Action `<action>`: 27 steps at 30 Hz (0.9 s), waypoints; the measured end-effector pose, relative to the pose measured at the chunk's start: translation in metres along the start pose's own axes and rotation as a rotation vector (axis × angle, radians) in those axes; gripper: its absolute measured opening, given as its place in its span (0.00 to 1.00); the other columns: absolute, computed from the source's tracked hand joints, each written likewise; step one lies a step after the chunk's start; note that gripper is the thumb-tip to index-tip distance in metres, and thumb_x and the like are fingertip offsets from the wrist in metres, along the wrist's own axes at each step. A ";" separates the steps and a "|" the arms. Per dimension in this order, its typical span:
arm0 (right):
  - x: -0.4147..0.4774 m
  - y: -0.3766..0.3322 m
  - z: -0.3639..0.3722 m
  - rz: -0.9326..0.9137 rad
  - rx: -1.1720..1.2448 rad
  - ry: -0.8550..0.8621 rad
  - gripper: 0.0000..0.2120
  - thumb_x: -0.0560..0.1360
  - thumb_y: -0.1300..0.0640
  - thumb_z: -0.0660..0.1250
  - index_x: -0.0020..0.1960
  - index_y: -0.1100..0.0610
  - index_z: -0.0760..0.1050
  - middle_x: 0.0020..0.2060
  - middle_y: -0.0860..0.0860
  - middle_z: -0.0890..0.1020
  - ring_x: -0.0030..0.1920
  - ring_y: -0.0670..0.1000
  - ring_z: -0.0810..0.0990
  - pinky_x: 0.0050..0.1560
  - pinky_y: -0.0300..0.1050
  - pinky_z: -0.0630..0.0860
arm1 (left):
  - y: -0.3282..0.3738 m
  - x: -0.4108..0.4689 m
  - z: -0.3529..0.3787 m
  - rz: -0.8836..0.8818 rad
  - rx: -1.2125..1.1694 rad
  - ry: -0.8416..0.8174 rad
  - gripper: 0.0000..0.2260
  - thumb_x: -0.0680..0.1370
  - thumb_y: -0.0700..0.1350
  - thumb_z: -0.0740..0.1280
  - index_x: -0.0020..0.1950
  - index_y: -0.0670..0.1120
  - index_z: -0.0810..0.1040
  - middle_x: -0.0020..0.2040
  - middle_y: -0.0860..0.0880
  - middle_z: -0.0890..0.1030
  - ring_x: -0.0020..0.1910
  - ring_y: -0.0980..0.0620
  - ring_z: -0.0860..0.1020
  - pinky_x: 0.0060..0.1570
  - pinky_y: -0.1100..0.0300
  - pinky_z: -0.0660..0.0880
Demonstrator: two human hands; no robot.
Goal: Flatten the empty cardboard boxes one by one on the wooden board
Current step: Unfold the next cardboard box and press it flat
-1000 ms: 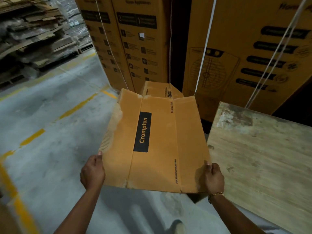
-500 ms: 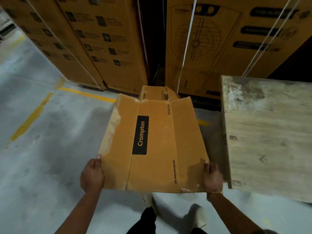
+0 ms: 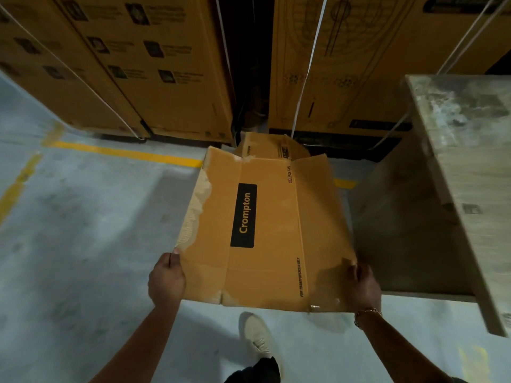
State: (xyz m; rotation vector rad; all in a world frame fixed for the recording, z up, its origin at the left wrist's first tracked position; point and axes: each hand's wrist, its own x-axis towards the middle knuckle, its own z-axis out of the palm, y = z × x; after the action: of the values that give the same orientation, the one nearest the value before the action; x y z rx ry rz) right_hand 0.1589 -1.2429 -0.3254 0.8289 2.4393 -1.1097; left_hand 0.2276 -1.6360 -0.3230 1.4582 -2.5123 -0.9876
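A flattened brown cardboard box (image 3: 271, 230) with a black "Crompton" label hangs in the air over the grey floor, its left edge torn. My left hand (image 3: 166, 280) grips its near left corner. At the near right corner, my right hand (image 3: 360, 286) with a bracelet grips the box. The wooden board (image 3: 467, 167), a worn pale table top, stands to the right of the box, its near edge level with my right hand. Another folded cardboard piece (image 3: 271, 147) lies on the floor behind the held box.
Tall strapped brown cartons (image 3: 154, 67) form a wall ahead, with a dark gap (image 3: 249, 64) between them. Yellow lines (image 3: 124, 153) mark the floor at left. My light shoe (image 3: 257, 335) is below the box.
The view has swung down and toward the cartons. The box stays held in both hands and sits lower and closer to the floor, with the wooden board further to the right.
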 end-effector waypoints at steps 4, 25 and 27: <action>0.050 0.029 0.065 0.046 -0.025 -0.043 0.13 0.83 0.53 0.56 0.59 0.61 0.72 0.51 0.56 0.78 0.55 0.59 0.77 0.56 0.54 0.71 | -0.042 0.038 0.062 -0.013 0.034 -0.032 0.19 0.84 0.55 0.56 0.48 0.42 0.78 0.46 0.38 0.80 0.47 0.36 0.78 0.43 0.51 0.69; 0.073 0.069 0.147 0.052 -0.084 -0.256 0.24 0.81 0.46 0.60 0.74 0.53 0.64 0.65 0.57 0.77 0.64 0.62 0.75 0.63 0.54 0.70 | -0.097 0.067 0.114 -0.019 0.136 -0.435 0.19 0.82 0.51 0.63 0.70 0.44 0.73 0.67 0.43 0.77 0.65 0.40 0.75 0.63 0.49 0.69; 0.042 0.045 0.114 -0.029 -0.164 -0.284 0.25 0.82 0.44 0.59 0.75 0.52 0.63 0.68 0.56 0.74 0.66 0.61 0.73 0.64 0.54 0.69 | -0.073 0.051 0.086 0.060 0.213 -0.464 0.23 0.82 0.55 0.61 0.74 0.46 0.69 0.72 0.45 0.73 0.69 0.43 0.73 0.67 0.47 0.68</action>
State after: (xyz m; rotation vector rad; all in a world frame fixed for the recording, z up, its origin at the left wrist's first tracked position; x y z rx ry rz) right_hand 0.1614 -1.2915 -0.4459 0.5461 2.2729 -0.9496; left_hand 0.2234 -1.6592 -0.4441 1.3140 -3.0498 -1.1969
